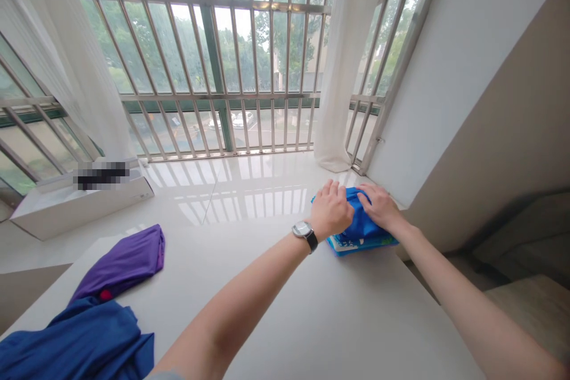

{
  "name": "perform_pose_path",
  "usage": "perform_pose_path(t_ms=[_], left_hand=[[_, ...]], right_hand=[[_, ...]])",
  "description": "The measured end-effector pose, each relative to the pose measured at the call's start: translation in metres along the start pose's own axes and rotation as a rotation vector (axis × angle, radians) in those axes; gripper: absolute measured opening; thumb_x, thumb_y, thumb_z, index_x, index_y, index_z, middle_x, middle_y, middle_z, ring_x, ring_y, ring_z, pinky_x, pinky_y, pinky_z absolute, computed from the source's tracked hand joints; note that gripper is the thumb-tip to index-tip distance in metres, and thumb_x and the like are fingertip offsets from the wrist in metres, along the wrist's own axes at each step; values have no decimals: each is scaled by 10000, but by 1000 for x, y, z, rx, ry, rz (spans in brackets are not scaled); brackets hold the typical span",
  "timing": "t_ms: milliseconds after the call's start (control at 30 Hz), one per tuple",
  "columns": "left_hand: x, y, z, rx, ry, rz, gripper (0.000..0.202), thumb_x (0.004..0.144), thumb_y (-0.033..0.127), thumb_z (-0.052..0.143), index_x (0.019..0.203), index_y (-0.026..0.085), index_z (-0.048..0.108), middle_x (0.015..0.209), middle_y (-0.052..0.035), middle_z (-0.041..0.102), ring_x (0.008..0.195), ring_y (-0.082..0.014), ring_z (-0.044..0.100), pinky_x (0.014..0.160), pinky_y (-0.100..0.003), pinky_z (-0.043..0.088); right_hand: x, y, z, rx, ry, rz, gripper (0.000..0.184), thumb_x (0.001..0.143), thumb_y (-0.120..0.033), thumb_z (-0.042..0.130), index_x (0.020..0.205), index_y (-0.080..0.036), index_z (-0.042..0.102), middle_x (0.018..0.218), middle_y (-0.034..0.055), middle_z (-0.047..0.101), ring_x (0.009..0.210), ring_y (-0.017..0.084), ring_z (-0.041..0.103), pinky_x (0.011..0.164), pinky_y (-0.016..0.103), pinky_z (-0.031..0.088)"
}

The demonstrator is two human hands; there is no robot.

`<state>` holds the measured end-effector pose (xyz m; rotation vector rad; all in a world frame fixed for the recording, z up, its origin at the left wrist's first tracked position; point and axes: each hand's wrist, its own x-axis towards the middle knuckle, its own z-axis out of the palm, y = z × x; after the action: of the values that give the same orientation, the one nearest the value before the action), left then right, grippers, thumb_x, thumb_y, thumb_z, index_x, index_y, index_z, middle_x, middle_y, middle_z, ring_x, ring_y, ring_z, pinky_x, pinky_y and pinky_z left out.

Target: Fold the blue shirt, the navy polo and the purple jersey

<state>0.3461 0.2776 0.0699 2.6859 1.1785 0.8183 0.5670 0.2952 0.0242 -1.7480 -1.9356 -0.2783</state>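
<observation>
- Head view: my left grip [328, 209] and right grip [377, 206] are both spread, pressing down on a folded blue cloth [357, 217], with no pinch that I can see.
- The cloth sits on a printed packet [361, 246] near the far right corner of the table [312, 320].
- It looks soft and light, and likely to slide, so I'd take hold along its folded edges.
- Counted: one folded cloth, one packet, plus one purple cloth [122, 261] and one dark blue cloth [75, 335] lying loose to my left.
</observation>
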Motion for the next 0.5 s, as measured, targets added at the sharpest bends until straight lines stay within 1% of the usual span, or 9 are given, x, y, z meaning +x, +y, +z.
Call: perform_pose_path(t_ms=[33,67,133,167,233,300,400,500], left_hand=[[-2,4,4,22,-54,20,577,937,334,353,1432,39,374,1535,-208,360,1467,-323,229,1188,-463,226],[-5,7,9,35,-112,15,625,935,375,352,1452,24,346,1548,-214,338,1471,-330,218,1193,-469,207],[-12,5,20,39,-196,-29,738,929,484,346,1481,-3,293,1574,-235,275,1480,-354,186,1197,-489,179],[-16,2,26,30,-213,-47,798,923,544,337,1492,-12,271,1583,-245,244,1485,-362,165,1199,-493,170],[-24,-4,35,9,-200,-60,899,904,647,313,1507,-16,236,1595,-253,198,1493,-370,121,1203,-494,152],[-28,-8,39,-3,-180,-72,987,867,726,318,1516,-11,214,1600,-257,173,1495,-382,92,1205,-501,135],[-27,-7,40,-20,-196,-99,1118,783,816,379,1516,-10,205,1602,-269,147,1489,-413,83,1203,-520,119],[-21,-5,36,-90,-234,-116,1173,733,839,445,1517,1,204,1606,-273,115,1491,-417,52,1201,-536,111]], right_hand=[[-1,0,6,6,-66,-49,507,945,-407,309,1264,-138,596,1378,171,575,1320,289,484,1133,449,358],[-1,0,13,8,-139,-62,548,944,-416,290,1311,-116,566,1424,172,538,1364,284,443,1161,445,325],[-3,2,25,-4,-253,-31,629,935,-445,268,1401,-79,479,1497,175,461,1424,287,365,1194,457,272],[-4,3,29,-11,-288,-9,663,932,-464,258,1435,-69,435,1521,172,429,1440,288,336,1203,464,250],[-5,5,35,-21,-327,20,718,932,-503,233,1475,-54,369,1556,169,372,1466,281,281,1218,459,211],[-5,7,37,-28,-361,39,756,933,-535,211,1494,-44,332,1582,162,320,1484,266,231,1229,434,177],[-3,6,34,-36,-402,64,774,934,-556,203,1504,-45,320,1596,150,291,1491,257,204,1234,408,155],[0,4,27,-43,-418,75,763,933,-559,241,1496,-56,347,1587,148,314,1482,260,234,1231,403,171]])
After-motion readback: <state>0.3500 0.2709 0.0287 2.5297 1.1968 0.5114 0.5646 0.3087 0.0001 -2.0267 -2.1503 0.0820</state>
